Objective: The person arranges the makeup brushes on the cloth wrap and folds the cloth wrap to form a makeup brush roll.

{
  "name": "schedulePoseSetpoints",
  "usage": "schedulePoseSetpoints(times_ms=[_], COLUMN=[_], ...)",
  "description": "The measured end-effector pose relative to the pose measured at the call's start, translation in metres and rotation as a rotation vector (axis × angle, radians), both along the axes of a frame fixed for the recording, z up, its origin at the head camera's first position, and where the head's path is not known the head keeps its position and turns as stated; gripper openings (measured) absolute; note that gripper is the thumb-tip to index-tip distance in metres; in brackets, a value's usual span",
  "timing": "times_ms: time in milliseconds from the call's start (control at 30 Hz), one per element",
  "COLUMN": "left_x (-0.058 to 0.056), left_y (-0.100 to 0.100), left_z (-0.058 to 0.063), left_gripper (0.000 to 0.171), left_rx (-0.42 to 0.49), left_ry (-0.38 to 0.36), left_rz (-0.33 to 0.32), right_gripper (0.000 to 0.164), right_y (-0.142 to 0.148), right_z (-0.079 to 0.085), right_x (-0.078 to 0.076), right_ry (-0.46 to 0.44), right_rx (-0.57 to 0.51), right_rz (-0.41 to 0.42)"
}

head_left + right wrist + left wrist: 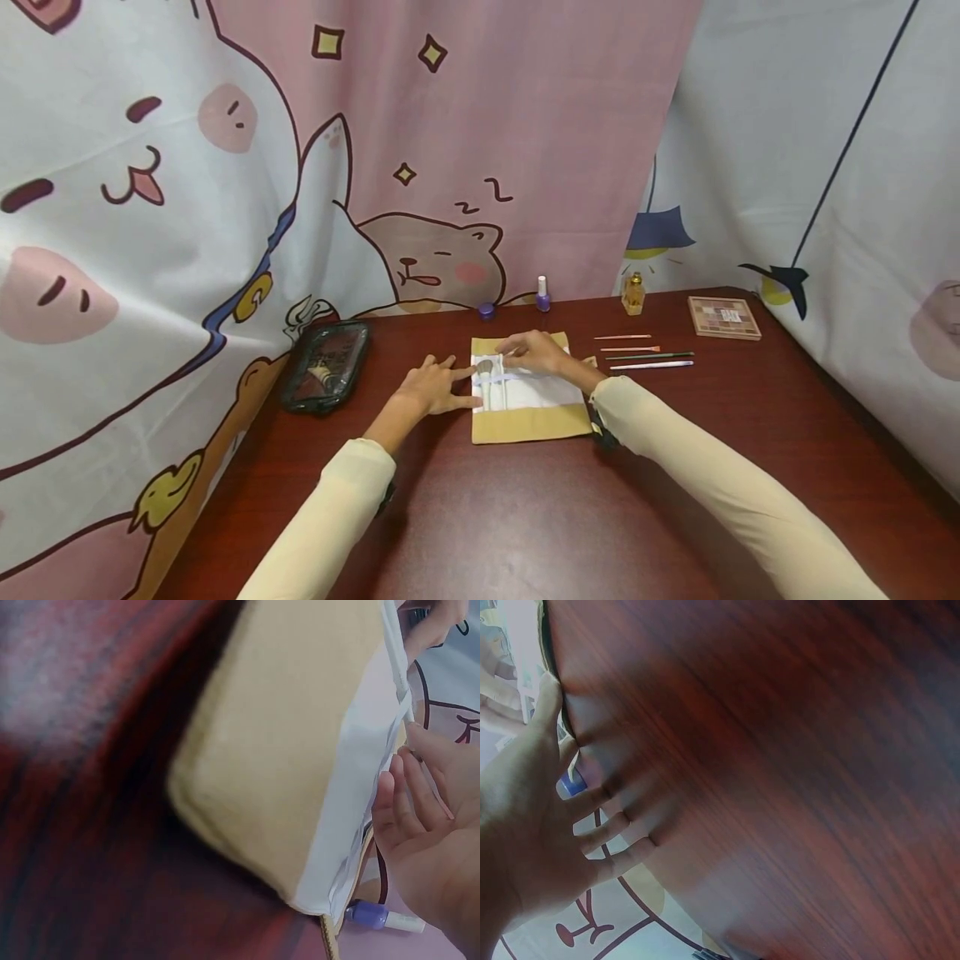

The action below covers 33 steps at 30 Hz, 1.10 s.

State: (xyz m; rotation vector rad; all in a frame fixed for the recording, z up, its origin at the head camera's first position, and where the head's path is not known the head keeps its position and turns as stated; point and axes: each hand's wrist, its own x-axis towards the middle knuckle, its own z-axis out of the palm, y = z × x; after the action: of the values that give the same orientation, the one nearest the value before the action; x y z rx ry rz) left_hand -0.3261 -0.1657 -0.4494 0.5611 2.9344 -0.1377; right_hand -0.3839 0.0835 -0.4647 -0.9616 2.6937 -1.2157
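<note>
A tan and white fabric brush roll (532,425) lies spread on the table, a pale strap across its inside. Tucked under the strap near its left side is a makeup brush (485,367) with a fluffy grey head. My left hand (431,389) has its fingers spread, with thumb and index finger at the roll's left edge. Over the upper part of the roll, my right hand (536,352) pinches the top of a slim white brush (502,387) that runs down under the strap. Its upper end is hidden by the fingers.
Several thin brushes (651,364) lie right of the roll. Farther back stand a perfume bottle (633,296), purple nail polish (543,297) and a small purple jar (487,311). An eyeshadow palette (723,318) is at the far right; a black-edged clear pouch (327,367) lies left.
</note>
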Motion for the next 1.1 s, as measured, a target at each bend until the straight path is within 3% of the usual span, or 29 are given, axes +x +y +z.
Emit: schedulePoseSetpoints(times_ms=[467, 700, 1100], left_x=[0.001, 0.000, 0.001], left_y=[0.000, 0.000, 0.001], left_z=[0.001, -0.001, -0.001], left_gripper=[0.083, 0.084, 0.085], left_rx=[-0.008, -0.007, -0.008], left_ry=[-0.001, -0.002, 0.003], left_rz=[0.000, -0.008, -0.014], right_gripper=[0.025, 0.026, 0.029], right_y=[0.003, 0.005, 0.027], right_z=[-0.004, -0.004, 0.010], right_x=[0.008, 0.012, 0.017], right_ry=[-0.024, -0.013, 0.033], right_rx=[-0.035, -0.001, 0.008], right_rz=[0.067, 0.033, 0.059])
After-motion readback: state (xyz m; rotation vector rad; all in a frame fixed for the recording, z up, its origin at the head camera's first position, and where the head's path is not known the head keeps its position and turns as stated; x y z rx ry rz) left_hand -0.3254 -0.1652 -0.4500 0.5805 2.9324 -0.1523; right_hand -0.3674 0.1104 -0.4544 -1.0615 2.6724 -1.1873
